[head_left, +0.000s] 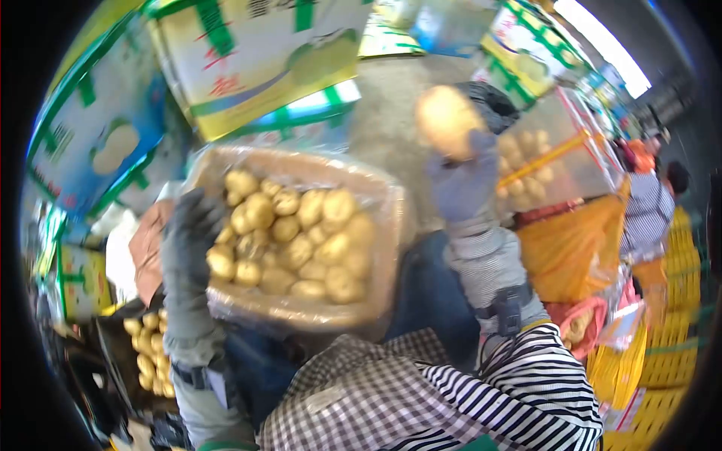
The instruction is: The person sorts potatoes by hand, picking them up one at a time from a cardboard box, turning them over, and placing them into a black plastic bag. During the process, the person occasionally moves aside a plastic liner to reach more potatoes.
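My right hand [462, 177], in a grey glove, holds up a large potato [445, 120], slightly blurred, to the right of an open cardboard box. The box [387, 218] has a clear plastic liner and holds several yellow potatoes [286, 229]. At the box's left edge is my left hand [194, 225], also gloved in grey, its fingers bent near the rim and blurred; whether it grips anything is hard to make out.
Printed cartons [263, 60] with green tape stand behind and at the left. A clear-sided box of potatoes [556, 150] and an orange sack [575, 237] are at the right, near yellow crates [677, 301]. Another person [647, 210] is beyond. More potatoes [150, 353] lie lower left.
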{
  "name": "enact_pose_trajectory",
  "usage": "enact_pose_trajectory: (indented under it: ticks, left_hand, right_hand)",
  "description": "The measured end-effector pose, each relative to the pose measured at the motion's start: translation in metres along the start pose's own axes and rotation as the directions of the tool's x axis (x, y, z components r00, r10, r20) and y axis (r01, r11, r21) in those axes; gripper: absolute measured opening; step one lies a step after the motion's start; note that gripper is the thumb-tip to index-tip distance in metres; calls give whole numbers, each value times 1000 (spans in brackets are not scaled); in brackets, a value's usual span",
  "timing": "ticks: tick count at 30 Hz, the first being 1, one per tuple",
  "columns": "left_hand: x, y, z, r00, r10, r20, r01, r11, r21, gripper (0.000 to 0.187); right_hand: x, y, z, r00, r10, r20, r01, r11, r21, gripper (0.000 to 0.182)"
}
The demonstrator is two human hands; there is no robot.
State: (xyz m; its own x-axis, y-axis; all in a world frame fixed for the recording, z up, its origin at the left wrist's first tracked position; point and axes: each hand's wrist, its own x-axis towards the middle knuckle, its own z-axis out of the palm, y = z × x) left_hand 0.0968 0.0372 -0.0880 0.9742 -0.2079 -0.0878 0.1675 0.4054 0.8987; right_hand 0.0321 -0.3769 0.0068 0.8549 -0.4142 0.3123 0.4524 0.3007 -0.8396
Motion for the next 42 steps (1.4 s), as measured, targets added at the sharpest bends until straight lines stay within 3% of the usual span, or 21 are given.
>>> enact_pose_trajectory:
  ticks: [1,4,6,8,9,10,12,14,15,16,17,18,20,21,22,24,27,28,31,35,42]
  left_hand:
    - [-1,5,-1,995,18,-94,-20,1000,-20,39]
    - [-16,34,28,968,78,-238,-68,997,48,41]
    - [-20,33,31,980,161,-115,-130,961,243,42]
    - [-22,35,47,991,122,-62,-94,937,336,34]
    - [-27,33,59,993,118,1,-101,846,524,32]
    - [-37,35,78,983,148,107,-181,716,674,29]
    - [-49,34,96,957,90,277,-268,643,718,27]
    - [-57,29,103,939,-31,343,-257,599,759,29]
    - [-58,25,102,938,-93,335,-234,542,807,29]
    - [-56,21,98,934,-158,320,-210,480,852,29]
    - [-52,17,93,927,-223,302,-190,413,891,29]
    - [-42,1,77,929,-143,342,-291,291,911,28]
    - [-27,-47,31,894,-28,447,-447,26,894,28]
    - [-24,-43,33,915,-165,367,-371,10,929,28]
    - [-22,-41,35,912,-297,281,-298,-10,955,29]
    - [-26,-42,24,894,-204,399,-387,98,917,34]
    - [-43,-17,45,940,-258,223,-185,164,969,30]
    - [-40,-21,46,940,-203,275,-240,184,953,30]
    - [-37,-30,28,913,-149,381,-367,116,923,36]
    - [-39,-16,45,906,-348,241,-255,6,967,42]
    - [-39,-6,32,923,-203,328,-324,54,945,44]
  right_hand:
    - [10,-33,-21,990,-111,-87,115,993,42,46]
    - [63,-144,-129,834,-511,-211,354,786,-506,27]
    - [94,-214,-179,732,-656,-182,305,554,-775,26]
    - [149,-277,-278,758,-648,75,148,60,-987,37]
    - [176,-302,-335,852,-523,-10,-23,-19,-1000,47]
    - [168,-285,-300,817,-557,-150,-146,52,-988,43]
    - [130,-222,-200,955,-269,127,175,165,-971,37]
    - [50,-146,-58,908,293,299,171,392,-904,32]
    - [19,-114,-14,711,517,476,257,439,-861,32]
    - [-19,-88,33,602,582,547,373,400,-837,34]
    - [-37,-59,63,277,437,855,770,431,-470,32]
    - [-56,-40,83,68,377,924,851,462,-251,32]
    - [-91,-18,106,-120,402,908,835,536,-127,31]
    - [-105,-13,109,-166,419,892,821,560,-111,31]
    - [-109,-8,112,-182,435,882,805,581,-121,31]
    - [-121,-7,108,-183,440,879,764,627,-155,31]
    - [-131,-7,107,-172,427,888,746,645,-166,31]
    - [-133,-7,109,-173,424,889,743,649,-165,31]
    - [-140,-9,111,-151,395,906,718,674,-174,31]
    - [-149,-10,114,-140,360,922,705,690,-163,31]
    - [-157,-12,117,-134,314,940,707,695,-131,31]
